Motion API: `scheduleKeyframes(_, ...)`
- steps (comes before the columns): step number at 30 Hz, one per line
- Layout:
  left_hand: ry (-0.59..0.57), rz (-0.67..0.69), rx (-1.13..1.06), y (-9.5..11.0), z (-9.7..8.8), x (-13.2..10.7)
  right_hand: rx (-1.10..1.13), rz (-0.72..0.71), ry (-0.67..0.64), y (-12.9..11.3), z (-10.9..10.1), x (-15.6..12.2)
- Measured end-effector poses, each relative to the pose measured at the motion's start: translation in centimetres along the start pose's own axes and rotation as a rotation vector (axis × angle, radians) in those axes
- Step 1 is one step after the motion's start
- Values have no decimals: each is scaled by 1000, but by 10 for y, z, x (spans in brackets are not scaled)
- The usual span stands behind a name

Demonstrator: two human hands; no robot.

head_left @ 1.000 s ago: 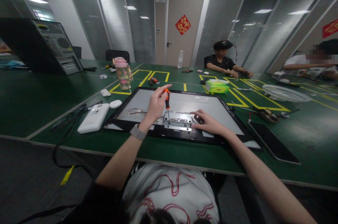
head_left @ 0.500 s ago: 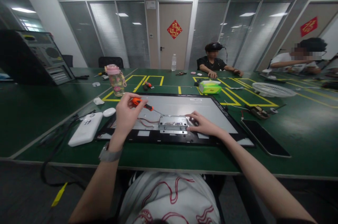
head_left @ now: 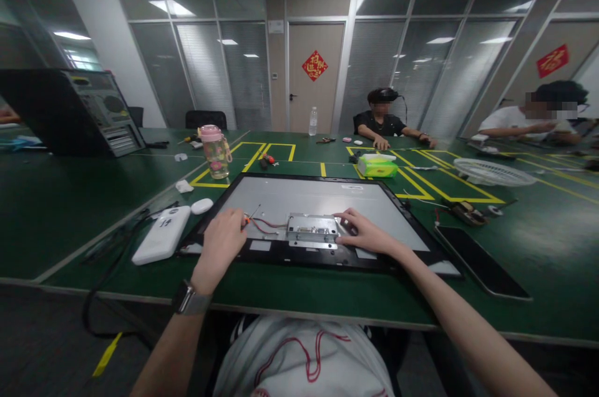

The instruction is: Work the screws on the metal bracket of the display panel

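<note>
A flat display panel (head_left: 327,194) with a black frame lies face down on the green table in front of me. A small metal board cover (head_left: 312,230) sits near its front edge, with red wires running left from it. My left hand (head_left: 222,246) is closed round an orange-handled screwdriver (head_left: 248,218) and rests low on the panel's left part; only the tool's tip and a bit of handle show. My right hand (head_left: 362,231) lies on the panel with fingers pressed against the right end of the metal cover.
A white power bank (head_left: 161,235) and a white earbud case (head_left: 202,205) lie left of the panel. Behind stand a pink-lidded bottle (head_left: 214,151), a green tissue pack (head_left: 377,166) and a computer case (head_left: 79,111). A dark slab (head_left: 480,258) and a white fan grille (head_left: 493,171) lie right. Two other people sit at the far side.
My left hand lifted the screwdriver off the metal cover, swung it left and came down onto the panel's left part. My right hand stayed at the cover.
</note>
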State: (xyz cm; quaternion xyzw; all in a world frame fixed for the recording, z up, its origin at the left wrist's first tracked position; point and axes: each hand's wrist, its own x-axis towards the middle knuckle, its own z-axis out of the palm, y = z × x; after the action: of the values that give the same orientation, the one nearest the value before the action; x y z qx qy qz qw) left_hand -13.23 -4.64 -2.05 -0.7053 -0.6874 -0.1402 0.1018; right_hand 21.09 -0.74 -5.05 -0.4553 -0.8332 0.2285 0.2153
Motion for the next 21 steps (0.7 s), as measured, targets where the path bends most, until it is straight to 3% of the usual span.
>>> scheduleKeyframes(1, 20, 39, -32, 3, -2, 4, 6, 2, -8, 0, 0, 1)
scheduleKeyframes(3, 5, 241, -220, 10, -4, 18, 24, 1, -26, 0, -1, 2)
scheduleKeyframes(5, -141, 491, -432, 19, -2, 35, 37, -8, -33, 1, -1, 4)
scheduleKeyframes(7, -348, 608, -514, 27, 4, 52, 42, -17, -26, 2, -1, 7)
scheduleKeyframes(10, -541, 634, -492, 36, 18, 71, 43, -20, -23, 2, -2, 11)
scheduleKeyframes(14, -502, 674, -487, 39, 29, 81, 12, -23, -32, -1, -7, 19)
scheduleKeyframes(21, -465, 688, -505, 38, 30, 84, 20, -40, -38, -4, -13, 23)
